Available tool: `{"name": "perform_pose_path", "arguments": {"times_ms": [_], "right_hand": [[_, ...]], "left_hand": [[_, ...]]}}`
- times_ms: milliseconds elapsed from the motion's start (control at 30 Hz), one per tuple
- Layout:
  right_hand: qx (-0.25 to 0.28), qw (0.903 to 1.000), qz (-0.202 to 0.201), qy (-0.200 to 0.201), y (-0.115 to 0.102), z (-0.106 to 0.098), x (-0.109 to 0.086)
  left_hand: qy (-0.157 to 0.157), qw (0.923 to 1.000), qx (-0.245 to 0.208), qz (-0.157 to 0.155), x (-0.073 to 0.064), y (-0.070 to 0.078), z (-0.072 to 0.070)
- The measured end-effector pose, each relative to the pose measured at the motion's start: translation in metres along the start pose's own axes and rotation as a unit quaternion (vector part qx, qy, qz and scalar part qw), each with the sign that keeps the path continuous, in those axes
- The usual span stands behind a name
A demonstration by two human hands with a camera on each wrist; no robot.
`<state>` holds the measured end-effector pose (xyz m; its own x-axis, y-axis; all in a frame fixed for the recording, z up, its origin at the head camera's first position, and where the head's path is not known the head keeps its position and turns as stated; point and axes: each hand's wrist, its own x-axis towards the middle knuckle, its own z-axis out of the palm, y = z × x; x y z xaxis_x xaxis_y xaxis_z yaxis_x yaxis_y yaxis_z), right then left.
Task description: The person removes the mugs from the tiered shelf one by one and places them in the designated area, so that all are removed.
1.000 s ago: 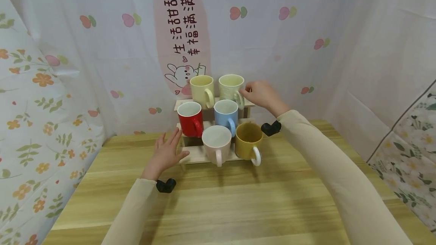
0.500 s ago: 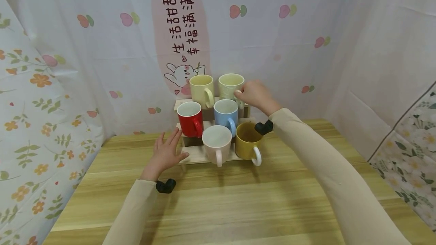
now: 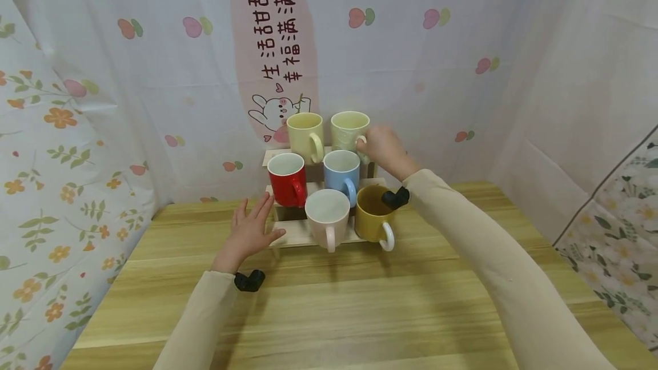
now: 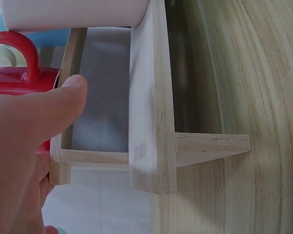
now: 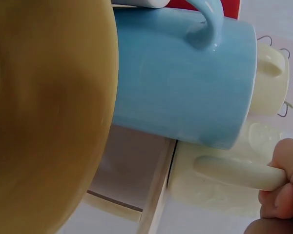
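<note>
A pale green mug [image 3: 345, 133] stands at the right of the top tier of a wooden stepped rack [image 3: 294, 234]. My right hand [image 3: 384, 147] pinches its handle [image 5: 239, 173] between thumb and curled fingers, as the right wrist view shows. My left hand [image 3: 249, 236] lies at the rack's left side with fingers spread. In the left wrist view its thumb [image 4: 63, 105] reaches over the wooden frame, close to the red mug [image 3: 285, 179]. Beside the pale green mug is a yellow mug [image 3: 303, 137]. A light blue mug [image 3: 339, 170] is on the middle tier.
On the bottom tier stand a pale pink mug [image 3: 325, 216] and a mustard mug [image 3: 371, 218] with a white handle, under my right wrist. The rack is on a wooden table [image 3: 329, 313]. A printed curtain [image 3: 411, 73] hangs close behind it.
My right hand has moved left and inward to the pale green mug's handle and now pinches it. My left hand and the mugs have stayed in place.
</note>
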<state>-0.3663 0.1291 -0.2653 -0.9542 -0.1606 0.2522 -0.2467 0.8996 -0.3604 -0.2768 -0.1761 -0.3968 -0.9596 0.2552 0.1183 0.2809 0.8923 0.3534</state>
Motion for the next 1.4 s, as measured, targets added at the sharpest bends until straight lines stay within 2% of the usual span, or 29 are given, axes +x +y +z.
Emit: {"name": "perform_pose_path", "arguments": {"times_ms": [400,533,633,833,1067,1400], "right_hand": [[-0.012,0.9943,-0.052,0.093,0.014,-0.008,-0.008],[-0.011,0.9885,-0.062,0.138,0.026,-0.017,-0.014],[-0.024,0.9855,-0.064,0.155,0.036,-0.023,-0.019],[-0.031,0.9859,-0.059,0.154,0.053,-0.033,-0.028],[-0.049,0.9808,-0.063,0.178,0.073,-0.041,-0.037],[-0.048,0.9873,-0.032,0.148,0.106,-0.020,-0.043]], "left_hand": [[-0.001,1.0000,-0.003,0.008,0.000,0.000,-0.004],[0.007,0.9998,0.001,0.019,0.005,0.001,-0.005],[0.003,0.9998,0.002,0.021,0.006,0.003,-0.005],[-0.002,0.9999,0.004,0.015,0.002,0.001,-0.004],[-0.004,0.9998,-0.010,0.015,0.001,-0.004,-0.001],[-0.006,0.9999,-0.008,0.006,-0.002,-0.002,-0.006]]}}
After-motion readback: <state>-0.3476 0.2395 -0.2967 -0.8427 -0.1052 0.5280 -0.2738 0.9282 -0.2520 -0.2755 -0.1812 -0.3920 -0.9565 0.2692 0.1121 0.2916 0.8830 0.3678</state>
